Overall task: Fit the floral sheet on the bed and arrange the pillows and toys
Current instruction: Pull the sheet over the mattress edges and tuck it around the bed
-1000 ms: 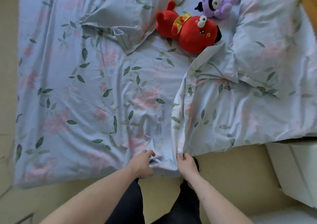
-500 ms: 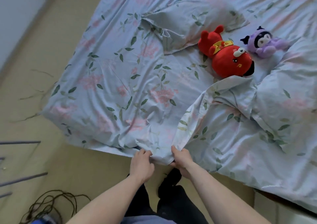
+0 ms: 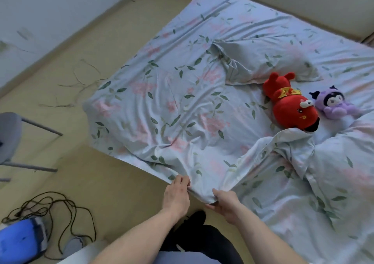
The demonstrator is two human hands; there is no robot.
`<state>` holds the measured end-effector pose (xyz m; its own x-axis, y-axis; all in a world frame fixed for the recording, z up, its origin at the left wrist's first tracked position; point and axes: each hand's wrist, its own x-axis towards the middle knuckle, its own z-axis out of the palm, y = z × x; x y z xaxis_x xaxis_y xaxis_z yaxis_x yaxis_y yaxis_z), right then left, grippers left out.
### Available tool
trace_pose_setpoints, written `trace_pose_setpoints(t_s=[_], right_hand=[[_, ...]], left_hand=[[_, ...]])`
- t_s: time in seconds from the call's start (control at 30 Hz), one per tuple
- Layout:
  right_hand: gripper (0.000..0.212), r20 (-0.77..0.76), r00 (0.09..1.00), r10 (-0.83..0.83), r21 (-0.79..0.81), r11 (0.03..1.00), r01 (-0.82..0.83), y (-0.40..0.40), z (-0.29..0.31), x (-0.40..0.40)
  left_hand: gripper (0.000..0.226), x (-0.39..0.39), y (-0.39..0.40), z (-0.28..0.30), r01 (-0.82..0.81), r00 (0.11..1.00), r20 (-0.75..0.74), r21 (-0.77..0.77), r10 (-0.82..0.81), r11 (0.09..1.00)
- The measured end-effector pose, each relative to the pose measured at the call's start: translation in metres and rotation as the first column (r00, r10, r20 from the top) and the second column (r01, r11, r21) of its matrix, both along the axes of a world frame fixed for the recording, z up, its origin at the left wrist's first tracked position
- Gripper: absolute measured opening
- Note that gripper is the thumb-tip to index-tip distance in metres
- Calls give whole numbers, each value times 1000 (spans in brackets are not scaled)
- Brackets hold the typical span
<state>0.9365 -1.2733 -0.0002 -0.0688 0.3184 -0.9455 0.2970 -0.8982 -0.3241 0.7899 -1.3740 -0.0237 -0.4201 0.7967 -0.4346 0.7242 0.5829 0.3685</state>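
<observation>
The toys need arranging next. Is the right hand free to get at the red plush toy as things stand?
Probably not yet. The right hand grips the floral sheet at its near edge, and the red plush toy lies far across the bed. Nothing covers the toy except a fold at its head.

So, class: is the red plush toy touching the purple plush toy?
Cannot tell. In the head view the red plush toy and purple plush toy lie side by side, their edges meeting with no clear gap or contact.

No text or label can be read
</observation>
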Motion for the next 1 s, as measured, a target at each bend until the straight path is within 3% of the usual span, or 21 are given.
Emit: trace_pose_setpoints(t_s=[0.2, 0.47, 0.57, 0.63, 0.73, 0.8, 0.87, 0.93, 1.0], right_hand=[[19, 45, 999, 23, 50, 998, -25, -17, -1, 16], [18, 52, 945, 322, 68, 943, -325, -36, 23, 30], [26, -5, 912, 409, 75, 910, -408, -33, 38, 45], [35, -60, 889, 454, 71, 890, -450, -28, 45, 59], [34, -102, 838, 537, 65, 844, -533, -13, 59, 92], [32, -58, 796, 603, 111, 796, -595, -1, 65, 114], [37, 142, 684, 715, 250, 643, -724, 7, 63, 134], [47, 412, 502, 760, 379, 358, -853, 16, 59, 147], [60, 554, 319, 769, 433, 62, -899, 23, 52, 148]], left_hand=[[29, -5, -32, 13, -31, 994, 105, -66, 38, 997], [40, 26, -48, 24, 93, 996, 21, -378, -92, 921], [49, 67, -36, 36, 64, 998, 22, -226, -61, 972], [41, 94, -25, 44, -33, 998, 52, -105, 39, 994], [34, 127, -19, 60, -305, 947, 103, -14, 305, 952], [31, 134, -23, 67, -338, 938, 80, 11, 336, 941], [25, 137, -33, 71, -349, 935, 81, 40, 346, 936], [25, 137, -42, 70, -354, 933, 101, 63, 347, 933], [37, 135, -51, 67, -369, 927, 112, 84, 359, 926]])
